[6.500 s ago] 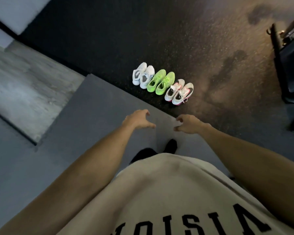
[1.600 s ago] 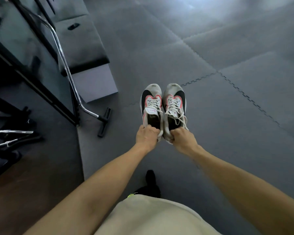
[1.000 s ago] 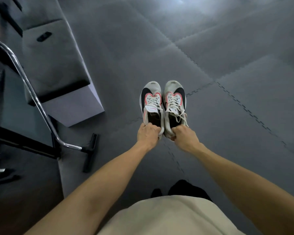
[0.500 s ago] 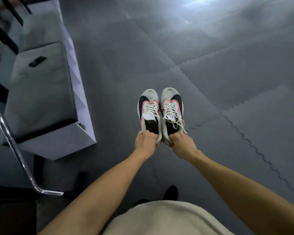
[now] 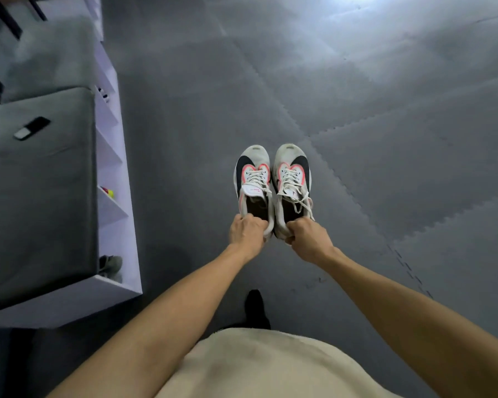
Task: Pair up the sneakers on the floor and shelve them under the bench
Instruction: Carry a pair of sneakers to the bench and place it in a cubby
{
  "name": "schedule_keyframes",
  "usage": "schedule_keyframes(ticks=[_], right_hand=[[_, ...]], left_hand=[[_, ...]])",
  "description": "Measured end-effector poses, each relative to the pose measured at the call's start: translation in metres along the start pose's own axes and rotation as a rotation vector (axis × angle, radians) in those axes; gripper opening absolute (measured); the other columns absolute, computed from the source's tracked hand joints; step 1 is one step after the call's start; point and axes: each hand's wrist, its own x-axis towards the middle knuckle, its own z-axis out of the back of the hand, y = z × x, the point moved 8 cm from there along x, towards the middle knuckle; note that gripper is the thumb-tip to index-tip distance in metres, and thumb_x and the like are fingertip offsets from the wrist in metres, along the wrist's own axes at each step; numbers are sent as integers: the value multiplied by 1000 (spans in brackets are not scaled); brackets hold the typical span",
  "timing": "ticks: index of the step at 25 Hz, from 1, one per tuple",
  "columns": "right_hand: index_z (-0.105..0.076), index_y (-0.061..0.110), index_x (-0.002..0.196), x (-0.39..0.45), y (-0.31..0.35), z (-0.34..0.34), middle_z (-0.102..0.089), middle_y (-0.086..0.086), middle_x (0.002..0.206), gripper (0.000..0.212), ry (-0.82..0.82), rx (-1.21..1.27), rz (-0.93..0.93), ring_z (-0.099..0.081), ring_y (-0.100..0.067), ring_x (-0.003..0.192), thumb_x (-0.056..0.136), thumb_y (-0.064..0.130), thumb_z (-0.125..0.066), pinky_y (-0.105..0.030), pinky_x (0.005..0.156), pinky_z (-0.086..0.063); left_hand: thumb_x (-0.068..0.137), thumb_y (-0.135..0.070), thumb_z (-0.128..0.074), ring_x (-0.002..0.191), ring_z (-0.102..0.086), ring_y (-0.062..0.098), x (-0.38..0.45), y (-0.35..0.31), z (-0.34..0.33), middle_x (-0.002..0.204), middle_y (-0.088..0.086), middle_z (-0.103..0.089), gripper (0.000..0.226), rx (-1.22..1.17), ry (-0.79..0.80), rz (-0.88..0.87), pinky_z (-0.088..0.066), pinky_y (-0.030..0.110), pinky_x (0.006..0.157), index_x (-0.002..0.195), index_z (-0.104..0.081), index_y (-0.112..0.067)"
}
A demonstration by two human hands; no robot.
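Out front at twelve o'clock, the left hand (image 5: 246, 232) and right hand (image 5: 306, 239) each pinch one sneaker of the matched pair (image 5: 272, 185) by its heel. Next, turn toward the bench (image 5: 38, 196) at nine o'clock and slide both into a free cubby (image 5: 108, 208).

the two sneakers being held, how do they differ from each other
The left sneaker has its tongue folded forward, white underside with a small pink label showing; the right sneaker has its tongue lying flat. The right sneaker's laces trail loose over its side, while the left sneaker's stay on top. Both are white, black and pink, toes pointing away, each held at the heel by one hand.
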Motion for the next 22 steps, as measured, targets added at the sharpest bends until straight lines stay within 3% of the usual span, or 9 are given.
schedule_keyframes(ticks=[3, 6, 10, 13, 22], right_hand=[[-63, 10, 82, 79, -1, 36, -56, -10, 83, 5, -12, 17, -7, -62, -37, 85, 84, 13, -59, -31, 61, -36], [-63, 11, 82, 150, -4, 67, -63, -13, 93, 6, -30, 35, -9, -62, -36, 86, 86, 14, -59, -31, 62, -36], [-48, 18, 72, 250, -8, 93, -58, -10, 87, 17, -2, 38, 16, -60, -35, 88, 84, 13, -59, -32, 62, -35], [-59, 14, 78, 336, -6, 117, -51, -5, 81, 7, 0, 29, 66, -61, -35, 86, 84, 13, -60, -31, 61, -35], [-63, 10, 86, 555, 72, 161, -62, -13, 98, 7, 124, -102, 358, -63, -35, 88, 86, 13, -56, -33, 62, -39]], left_hand=[[88, -19, -58, 97, -57, 25, 85, 28, 22, 96, 3, -67, 7, -7, -20, 13, -35, 31, 82, 87, -65, -23], [86, -16, -59, 94, -57, 24, 158, 51, 42, 92, 1, -66, 8, -2, -25, -9, -34, 31, 80, 85, -64, -23], [85, -13, -59, 94, -55, 23, 249, 82, 67, 91, 0, -66, 10, 26, -50, -5, -31, 30, 81, 85, -65, -21], [87, -14, -60, 94, -56, 23, 324, 115, 80, 92, 1, -66, 9, 5, -60, 69, -34, 31, 82, 88, -66, -21], [89, -21, -59, 97, -57, 21, 454, 252, 122, 93, -2, -67, 9, -44, -126, 379, -32, 29, 82, 91, -67, -24]])
